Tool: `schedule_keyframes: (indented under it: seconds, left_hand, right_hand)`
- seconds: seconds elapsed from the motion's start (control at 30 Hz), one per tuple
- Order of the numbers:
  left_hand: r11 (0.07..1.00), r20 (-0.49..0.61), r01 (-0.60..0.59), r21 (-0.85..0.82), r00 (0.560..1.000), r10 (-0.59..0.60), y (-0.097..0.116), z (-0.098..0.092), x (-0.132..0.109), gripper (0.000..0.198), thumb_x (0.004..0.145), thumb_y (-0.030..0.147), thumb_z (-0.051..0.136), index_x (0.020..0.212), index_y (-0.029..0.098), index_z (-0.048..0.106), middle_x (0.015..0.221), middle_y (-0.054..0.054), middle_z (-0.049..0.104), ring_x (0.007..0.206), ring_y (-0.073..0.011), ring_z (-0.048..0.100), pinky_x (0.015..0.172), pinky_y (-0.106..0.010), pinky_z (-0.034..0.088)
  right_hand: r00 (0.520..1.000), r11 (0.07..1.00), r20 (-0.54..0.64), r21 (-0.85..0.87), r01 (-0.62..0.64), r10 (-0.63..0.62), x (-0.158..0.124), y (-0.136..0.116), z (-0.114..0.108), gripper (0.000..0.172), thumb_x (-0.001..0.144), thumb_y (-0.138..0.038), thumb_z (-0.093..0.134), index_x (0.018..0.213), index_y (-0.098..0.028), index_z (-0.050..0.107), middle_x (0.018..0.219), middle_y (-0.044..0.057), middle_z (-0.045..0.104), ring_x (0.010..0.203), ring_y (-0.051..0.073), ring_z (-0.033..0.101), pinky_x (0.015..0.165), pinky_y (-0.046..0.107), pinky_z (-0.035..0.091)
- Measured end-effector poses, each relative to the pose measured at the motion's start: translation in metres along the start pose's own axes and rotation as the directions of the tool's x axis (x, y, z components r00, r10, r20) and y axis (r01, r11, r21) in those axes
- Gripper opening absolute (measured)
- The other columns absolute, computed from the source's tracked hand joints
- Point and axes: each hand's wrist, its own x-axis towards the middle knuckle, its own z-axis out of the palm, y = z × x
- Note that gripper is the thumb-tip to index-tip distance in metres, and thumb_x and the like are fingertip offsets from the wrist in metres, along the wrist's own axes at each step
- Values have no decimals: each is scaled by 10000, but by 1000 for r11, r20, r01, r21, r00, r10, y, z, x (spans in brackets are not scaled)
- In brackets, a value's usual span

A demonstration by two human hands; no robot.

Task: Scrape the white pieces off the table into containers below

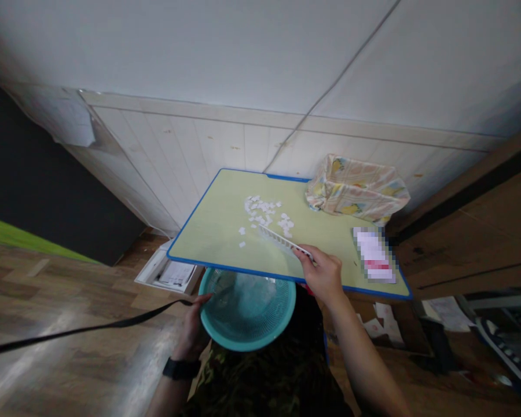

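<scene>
White paper scraps (260, 209) lie scattered over the middle of a pale green table (212, 231) with a blue edge. My right hand (323, 272) is closed round one end of a white slotted strip (280, 238), whose far end reaches the scraps. Below the table's front edge, my left hand (194, 327) grips the left rim of a turquoise plastic basket (247, 341). Something clear, like plastic film, lies inside the basket.
A cloth-covered box (358, 191) stands at the table's back right, with a blurred-out card (375, 255) in front. An open white box (169, 272) is on the floor at left. A dark strap (91, 329) crosses the lower left.
</scene>
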Motion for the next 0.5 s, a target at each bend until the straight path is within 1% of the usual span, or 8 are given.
schedule_keyframes:
  seconds: [0.1, 0.17, 0.27, 0.33, 0.43, 0.5]
  left_hand:
    - [998, 70, 34, 55, 997, -38, -2, 4, -6, 161, 825, 97, 570, 756, 99, 715, 655, -99, 753, 533, -213, 689, 583, -326, 581]
    - [997, 94, 27, 67, 995, -33, -3, 7, -11, 160, 824, 92, 565, 772, 91, 716, 669, -107, 757, 526, -216, 688, 572, -334, 583]
    - [1000, 116, 9, 21, 993, -12, -6, 7, -18, 149, 809, 71, 571, 769, 101, 711, 678, -100, 762, 549, -218, 700, 589, -329, 588]
    - [999, 126, 31, -21, 992, -28, -8, 6, -21, 146, 805, 76, 572, 775, 105, 712, 680, -100, 765, 569, -229, 710, 615, -340, 595]
    - [996, 110, 67, -50, 992, -62, -12, 5, -25, 141, 802, 92, 571, 771, 104, 709, 632, -103, 753, 546, -239, 708, 618, -357, 603]
    - [995, 119, 67, -74, 991, -58, -14, 6, -27, 158, 790, 84, 574, 853, 109, 717, 676, -99, 769, 594, -256, 728, 659, -381, 611]
  right_hand:
    - [1000, 999, -6, 39, -23, 23, 1, 1, -4, 140, 901, -268, 613, 938, -216, 738, 830, 5, 767, 646, 141, 704, 611, 233, 518]
    - [1000, 998, 9, 60, -21, 21, 2, 1, -5, 146, 905, -270, 606, 942, -213, 735, 842, 9, 767, 666, 144, 707, 626, 235, 518]
    - [998, 998, 61, 55, -10, 7, 0, -2, -10, 148, 909, -264, 600, 942, -209, 733, 809, 5, 762, 629, 137, 692, 610, 234, 507]
    - [997, 999, 76, 53, -9, 5, -5, -4, -15, 143, 907, -261, 602, 940, -212, 732, 803, -1, 760, 621, 133, 687, 604, 231, 502]
    - [999, 997, 43, 70, -34, 31, -14, -5, -23, 137, 901, -267, 610, 933, -218, 734, 844, 3, 765, 677, 141, 704, 637, 229, 512]
    - [997, 994, -10, 83, -74, 75, -19, -4, -27, 138, 895, -279, 618, 929, -216, 736, 855, 12, 767, 694, 149, 710, 656, 234, 522]
